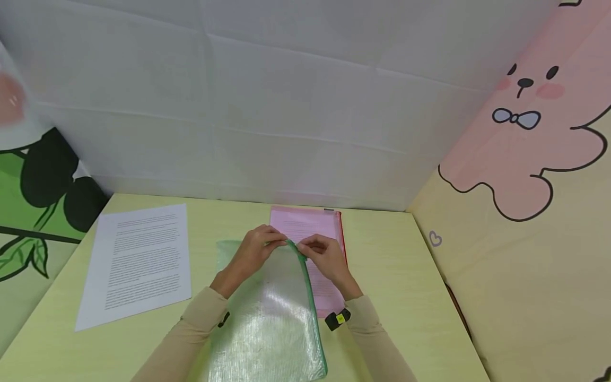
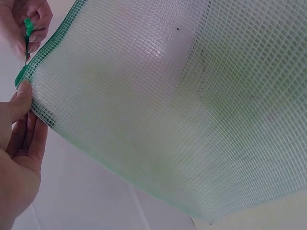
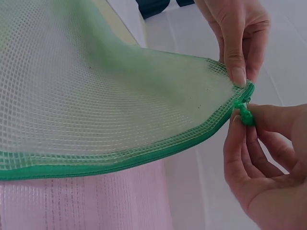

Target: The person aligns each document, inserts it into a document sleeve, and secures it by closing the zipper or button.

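With the left hand [image 1: 254, 248] pinching the green mesh pouch [image 1: 267, 318] by a corner over the table [image 1: 391, 297] and the right hand [image 1: 328, 259] pinching its zip pull [image 3: 246, 115], the slack mesh could buckle and cause a jam

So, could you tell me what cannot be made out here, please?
Head view: text on the white sheet is too small to read.
Head view: the picture edge cuts off the lower left of the green pouch.
Head view: the pouch covers the lower left of the pink folder.
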### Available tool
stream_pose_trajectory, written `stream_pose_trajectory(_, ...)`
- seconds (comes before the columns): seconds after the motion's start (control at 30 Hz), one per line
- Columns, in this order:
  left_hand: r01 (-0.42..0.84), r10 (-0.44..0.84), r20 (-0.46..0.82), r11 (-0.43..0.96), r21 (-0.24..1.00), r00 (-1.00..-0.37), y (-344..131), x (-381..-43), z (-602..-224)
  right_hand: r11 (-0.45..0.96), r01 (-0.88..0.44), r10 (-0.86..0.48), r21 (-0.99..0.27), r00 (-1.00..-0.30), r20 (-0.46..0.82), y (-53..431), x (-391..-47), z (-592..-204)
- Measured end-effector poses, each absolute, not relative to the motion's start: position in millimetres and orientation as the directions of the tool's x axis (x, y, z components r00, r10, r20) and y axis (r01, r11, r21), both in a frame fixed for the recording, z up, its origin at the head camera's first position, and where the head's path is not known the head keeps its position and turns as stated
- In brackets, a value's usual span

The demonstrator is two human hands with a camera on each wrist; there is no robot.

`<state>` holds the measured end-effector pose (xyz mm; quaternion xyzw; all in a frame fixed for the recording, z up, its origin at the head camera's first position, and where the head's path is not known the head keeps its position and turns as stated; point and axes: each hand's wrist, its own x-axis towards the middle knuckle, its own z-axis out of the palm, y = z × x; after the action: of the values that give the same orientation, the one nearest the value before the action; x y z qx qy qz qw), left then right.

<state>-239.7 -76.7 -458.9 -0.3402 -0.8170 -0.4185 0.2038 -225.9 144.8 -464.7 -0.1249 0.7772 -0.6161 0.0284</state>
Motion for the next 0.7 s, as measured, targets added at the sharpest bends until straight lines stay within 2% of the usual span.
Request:
stream_pose_trajectory(0.17,0.712,0.372,0.608,0.403,0.575,-0.702,-81,-240,-457,0.254,-0.182,-0.235,-0.95,-0.964,0.122,148,-220,-466)
stream_pose_trajectory(0.43,0.694,0.375,0.585,0.414,0.588,-0.719,-85,-240,-455,0.273,-0.179,-0.254,-0.945,-0.961,0.109,149,-201,-444)
stream_pose_trajectory(0.7,0.689,0.355,0.59,0.397,0.607,-0.725,-89,-239,-452,0.29,-0.194,-0.244,-0.937,-0.962,0.123,149,-194,-446)
